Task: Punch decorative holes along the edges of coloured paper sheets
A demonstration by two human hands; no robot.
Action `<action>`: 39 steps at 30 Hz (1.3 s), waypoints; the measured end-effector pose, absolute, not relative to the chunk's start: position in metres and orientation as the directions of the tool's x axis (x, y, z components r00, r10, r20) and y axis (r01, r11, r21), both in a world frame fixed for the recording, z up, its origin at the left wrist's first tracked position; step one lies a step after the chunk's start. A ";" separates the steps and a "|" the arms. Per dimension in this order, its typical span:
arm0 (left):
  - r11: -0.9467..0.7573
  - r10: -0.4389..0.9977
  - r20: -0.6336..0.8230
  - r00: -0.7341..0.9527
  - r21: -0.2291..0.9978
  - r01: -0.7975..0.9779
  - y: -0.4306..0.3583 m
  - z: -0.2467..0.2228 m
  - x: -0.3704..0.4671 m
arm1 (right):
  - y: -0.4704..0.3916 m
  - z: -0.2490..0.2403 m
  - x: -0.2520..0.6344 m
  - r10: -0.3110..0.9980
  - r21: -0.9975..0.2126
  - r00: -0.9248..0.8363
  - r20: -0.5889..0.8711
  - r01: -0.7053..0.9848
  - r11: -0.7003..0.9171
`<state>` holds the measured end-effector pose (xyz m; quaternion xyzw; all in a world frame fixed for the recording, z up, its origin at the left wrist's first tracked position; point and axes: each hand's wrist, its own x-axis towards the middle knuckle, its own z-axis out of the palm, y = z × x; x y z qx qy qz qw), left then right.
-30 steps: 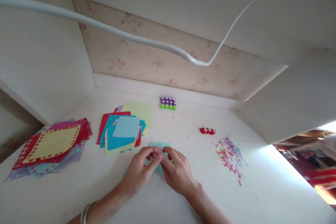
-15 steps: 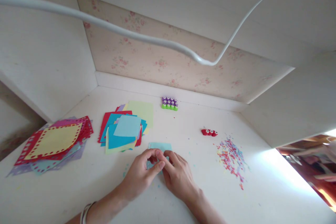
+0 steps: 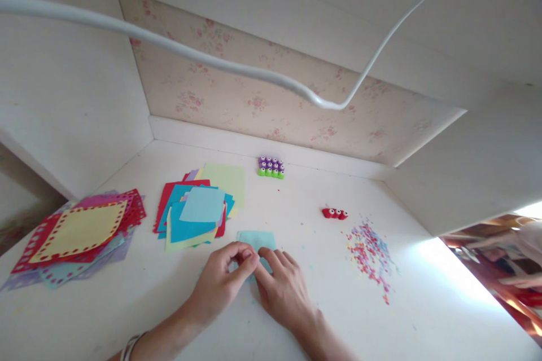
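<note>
A light blue sheet of paper (image 3: 257,238) lies on the white table at the centre front, partly covered by both hands. My left hand (image 3: 226,276) has its thumb and fingers pressed together at the sheet's near left part; what they hold is hidden. My right hand (image 3: 282,285) is curled over the sheet's right part, fingers bent and touching the left fingertips. Its grip, too, is hidden from view. A bracelet circles the left wrist.
Left are a pile of hole-edged sheets (image 3: 84,228) and a stack of coloured paper (image 3: 203,204). Purple and green eyed pieces (image 3: 271,167) stand at the back, red ones (image 3: 335,213) to the right, near scattered confetti (image 3: 370,254). A white cable (image 3: 254,72) crosses above.
The fingertips have shifted slightly and more of the light blue sheet's top shows. The whole view has moved a little. Both hands stay at the sheet.
</note>
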<state>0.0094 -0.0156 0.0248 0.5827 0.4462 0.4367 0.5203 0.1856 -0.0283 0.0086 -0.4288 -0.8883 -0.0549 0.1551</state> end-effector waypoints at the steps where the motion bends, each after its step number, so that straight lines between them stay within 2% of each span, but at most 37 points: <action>1: -0.066 0.975 0.047 0.216 0.994 0.083 -0.015 0.025 0.009 | -0.029 0.009 0.185 0.740 -0.036 -0.590 0.324 0.773 0.633; 14: -0.015 0.961 -0.060 0.270 0.964 0.265 -0.015 0.023 0.010 | -0.030 0.014 0.185 0.655 -0.062 -0.673 0.345 0.679 0.731; 20: -0.004 0.929 -0.075 0.362 0.977 0.211 -0.015 0.028 0.008 | -0.027 0.012 0.189 0.631 -0.086 -0.658 0.411 0.661 0.745; 28: 0.021 0.940 -0.112 0.321 0.962 0.273 -0.015 0.027 0.011 | -0.028 0.008 0.188 0.603 -0.092 -0.681 0.416 0.628 0.773; 39: 0.007 0.923 -0.088 0.376 0.978 0.211 -0.016 0.028 0.008 | -0.029 0.009 0.188 0.609 -0.106 -0.680 0.408 0.628 0.771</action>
